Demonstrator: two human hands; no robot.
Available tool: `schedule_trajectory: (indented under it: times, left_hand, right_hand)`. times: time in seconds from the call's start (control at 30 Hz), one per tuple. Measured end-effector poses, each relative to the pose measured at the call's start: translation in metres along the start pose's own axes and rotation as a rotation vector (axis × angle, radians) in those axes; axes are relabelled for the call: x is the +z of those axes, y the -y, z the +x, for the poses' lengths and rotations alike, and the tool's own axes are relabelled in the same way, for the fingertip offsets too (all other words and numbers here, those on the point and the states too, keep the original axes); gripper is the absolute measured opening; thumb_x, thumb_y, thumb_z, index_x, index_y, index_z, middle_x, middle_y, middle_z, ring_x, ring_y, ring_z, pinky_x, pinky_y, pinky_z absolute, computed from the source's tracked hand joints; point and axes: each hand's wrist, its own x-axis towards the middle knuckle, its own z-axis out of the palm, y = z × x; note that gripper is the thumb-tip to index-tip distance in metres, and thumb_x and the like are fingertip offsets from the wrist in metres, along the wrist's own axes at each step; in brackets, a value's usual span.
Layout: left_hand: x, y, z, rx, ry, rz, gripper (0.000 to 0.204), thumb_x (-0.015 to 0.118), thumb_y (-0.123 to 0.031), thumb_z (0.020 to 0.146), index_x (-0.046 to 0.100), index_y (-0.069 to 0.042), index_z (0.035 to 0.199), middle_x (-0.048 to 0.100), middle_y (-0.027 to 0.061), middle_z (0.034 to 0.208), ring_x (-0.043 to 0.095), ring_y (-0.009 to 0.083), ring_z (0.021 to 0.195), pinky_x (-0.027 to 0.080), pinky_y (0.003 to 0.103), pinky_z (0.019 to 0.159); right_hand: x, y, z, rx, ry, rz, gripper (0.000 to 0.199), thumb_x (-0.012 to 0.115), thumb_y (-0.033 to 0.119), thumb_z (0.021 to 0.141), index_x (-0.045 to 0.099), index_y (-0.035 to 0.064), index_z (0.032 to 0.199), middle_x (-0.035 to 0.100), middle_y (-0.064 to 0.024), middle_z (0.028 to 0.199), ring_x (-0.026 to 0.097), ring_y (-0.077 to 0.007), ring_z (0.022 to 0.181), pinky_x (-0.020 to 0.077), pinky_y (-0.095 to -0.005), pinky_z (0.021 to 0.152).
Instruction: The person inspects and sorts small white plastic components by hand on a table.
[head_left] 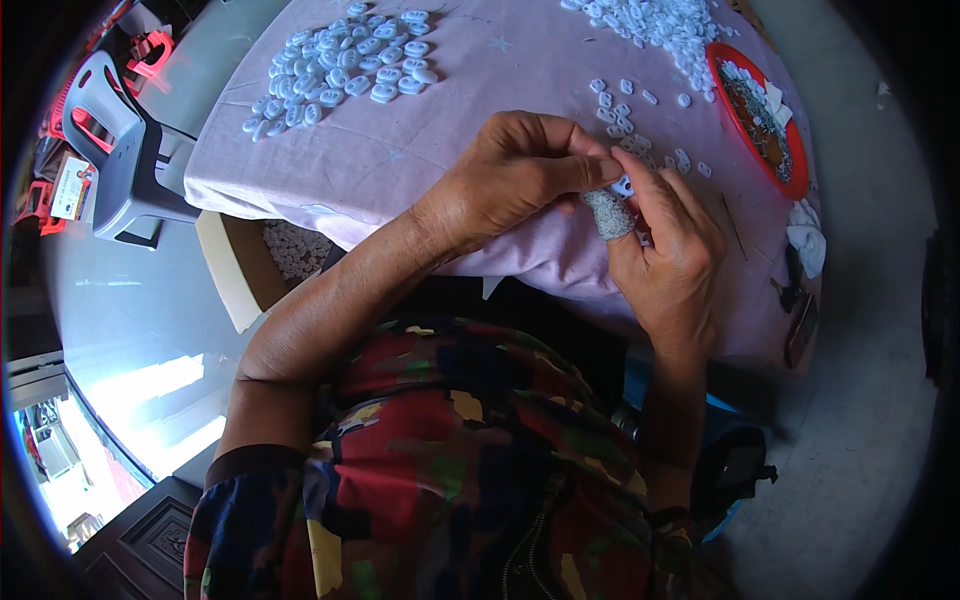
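Note:
Both hands meet over the near edge of the table, with a small white plastic piece with holes (623, 187) between their fingertips. My left hand (520, 170) reaches in with thumb and forefinger pinched on the piece. From the other side, my right hand (675, 235) closes its fingers on the same piece. A grey speckled wrap (608, 214) covers the right thumb. Fingers hide much of the piece. Just beyond the hands, several small white pieces (613, 115) lie loose on the pink tablecloth (480, 95).
Larger white oval pieces (350, 65) are heaped far left, smaller ones (655, 22) far right. A red basin (716, 82) holds grey bits. Near the right edge lie a thin stick (735, 228), white cloth (806, 240) and phone (800, 330). A carton (228, 265) and grey chair (125, 185) stand left.

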Motion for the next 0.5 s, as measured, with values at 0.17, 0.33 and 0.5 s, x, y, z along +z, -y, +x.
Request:
schedule_trajectory:
  times: [0.17,0.33,0.5]
  left_hand:
    - [0.003,0.005,0.001,0.031,-0.041,0.002,0.013,0.064,-0.014,0.093,0.068,-0.003,0.099,0.067,0.0,0.089,0.061,0.0049,0.082,0.048,0.02,0.071]
    - [0.004,0.001,0.0,-0.004,-0.064,0.013,0.015,0.062,-0.014,0.095,0.068,-0.002,0.101,0.067,0.0007,0.089,0.061,0.0056,0.082,0.049,0.021,0.076]
    - [0.0,0.012,0.005,0.082,-0.026,0.082,0.014,0.062,-0.013,0.095,0.067,-0.001,0.099,0.067,0.0007,0.09,0.06,0.005,0.083,0.05,0.021,0.078]
  right_hand:
    - [-0.007,0.002,0.004,0.071,0.098,0.012,0.039,0.07,0.002,0.073,0.063,0.0006,0.111,0.057,-0.0099,0.078,0.06,-0.0268,0.068,0.0497,-0.0364,0.059]
    - [-0.013,-0.002,0.006,0.015,0.165,-0.08,0.04,0.068,0.0,0.072,0.063,0.0005,0.111,0.058,-0.0105,0.081,0.061,-0.027,0.072,0.0508,-0.0367,0.061]
    - [-0.011,-0.001,0.007,-0.012,0.173,-0.13,0.037,0.067,-0.001,0.072,0.061,0.0005,0.108,0.058,-0.011,0.083,0.062,-0.0277,0.073,0.0515,-0.0367,0.062]
